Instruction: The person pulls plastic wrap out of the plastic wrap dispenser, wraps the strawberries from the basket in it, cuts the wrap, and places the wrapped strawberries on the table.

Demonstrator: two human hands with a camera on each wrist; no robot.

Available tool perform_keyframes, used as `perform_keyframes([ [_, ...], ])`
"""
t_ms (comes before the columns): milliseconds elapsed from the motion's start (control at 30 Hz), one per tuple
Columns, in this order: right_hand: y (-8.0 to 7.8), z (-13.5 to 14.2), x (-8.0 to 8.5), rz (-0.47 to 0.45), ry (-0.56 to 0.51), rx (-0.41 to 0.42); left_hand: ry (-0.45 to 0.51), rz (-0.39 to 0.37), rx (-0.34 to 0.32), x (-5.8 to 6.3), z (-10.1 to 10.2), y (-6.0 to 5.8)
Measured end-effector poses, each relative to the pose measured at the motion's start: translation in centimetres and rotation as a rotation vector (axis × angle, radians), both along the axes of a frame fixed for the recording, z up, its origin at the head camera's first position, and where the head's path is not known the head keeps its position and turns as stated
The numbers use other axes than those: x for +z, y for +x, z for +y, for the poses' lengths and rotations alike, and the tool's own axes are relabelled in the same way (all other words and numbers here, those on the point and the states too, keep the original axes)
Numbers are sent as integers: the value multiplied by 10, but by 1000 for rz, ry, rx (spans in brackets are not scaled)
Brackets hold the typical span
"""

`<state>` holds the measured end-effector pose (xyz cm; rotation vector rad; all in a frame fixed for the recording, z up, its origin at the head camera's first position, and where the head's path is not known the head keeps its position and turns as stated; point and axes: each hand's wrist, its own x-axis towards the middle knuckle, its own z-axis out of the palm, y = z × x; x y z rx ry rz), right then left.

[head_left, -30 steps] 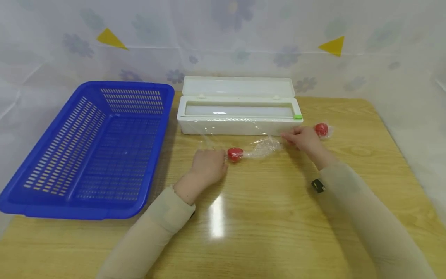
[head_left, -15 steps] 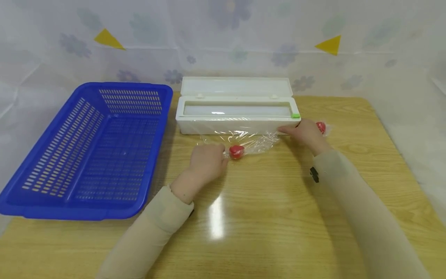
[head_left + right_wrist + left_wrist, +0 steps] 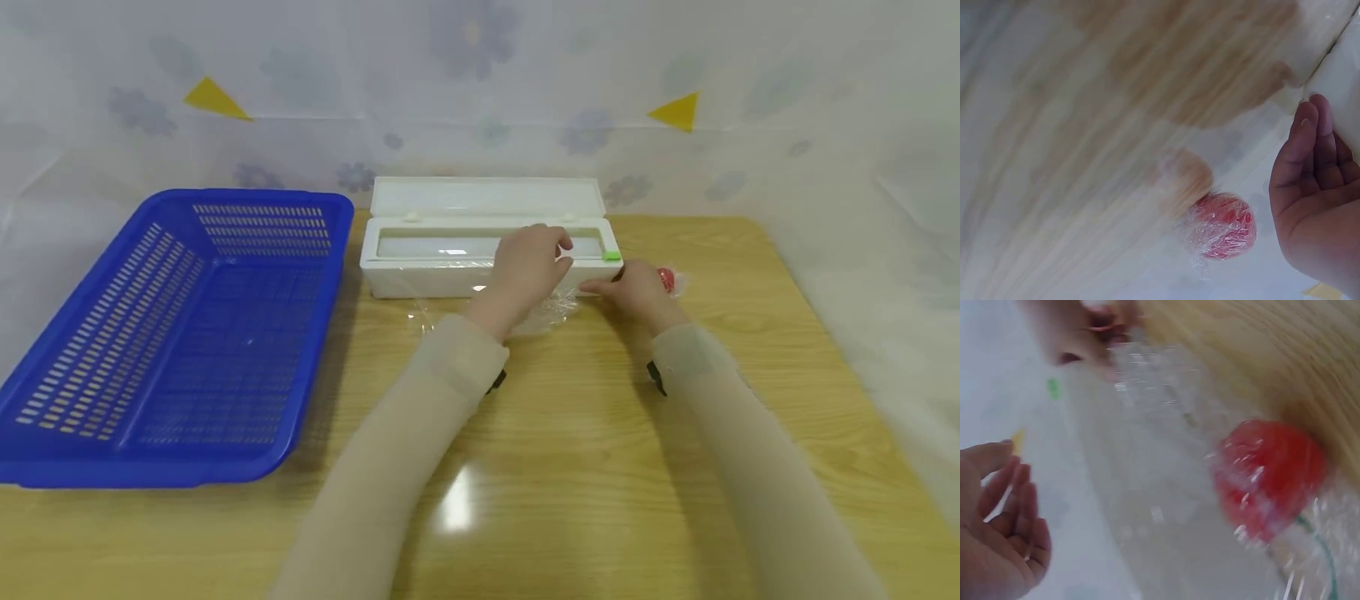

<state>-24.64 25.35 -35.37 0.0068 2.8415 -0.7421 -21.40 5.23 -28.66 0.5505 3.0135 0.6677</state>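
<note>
My left hand [image 3: 525, 262] is raised over the front of a white cling film box [image 3: 382, 282], with loosely curled fingers and nothing between them in the left wrist view. At the box's right end my right hand [image 3: 637, 287] grips the corner, thumb along the front; its far fingers are hidden in the head view. Clear cling film [image 3: 558, 308] hangs from the box onto the table, bunched near the right thumb. A red round thing [image 3: 1266, 478] lies in the film in the left wrist view; the left arm hides it in the head view.
A second red ball-like thing [image 3: 666, 281], wrapped in film, lies right of my right hand. The box lid [image 3: 487, 197] stands up behind, and a green slider [image 3: 611, 256] sits at its right end. A blue basket [image 3: 300, 400] stands on the left.
My left hand has let go of the film beside the red thing and moved up and right over the box. My right hand went from the film to the box's right end.
</note>
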Motion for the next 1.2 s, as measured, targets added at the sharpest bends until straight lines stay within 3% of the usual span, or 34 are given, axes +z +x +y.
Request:
perform_keyframes([
  [200, -2, 1, -1, 43, 1, 32, 93, -10, -76, -26, 25, -32],
  [333, -1, 0, -5, 63, 33, 68, 40, 18, -134, -40, 40, -39],
  [467, 1, 1, -6, 74, 52, 85, -53, 72, -155, -46, 56, -40],
  [667, 0, 4, -5, 118, 43, 81, -62, 133, -92, -44, 66, -38],
  [800, 0, 6, -3, 133, 44, 74, -58, 132, -64, -40, 65, -36],
  [1200, 6, 3, 1, 105, 27, 66, -198, 95, -112, -22, 59, -36],
])
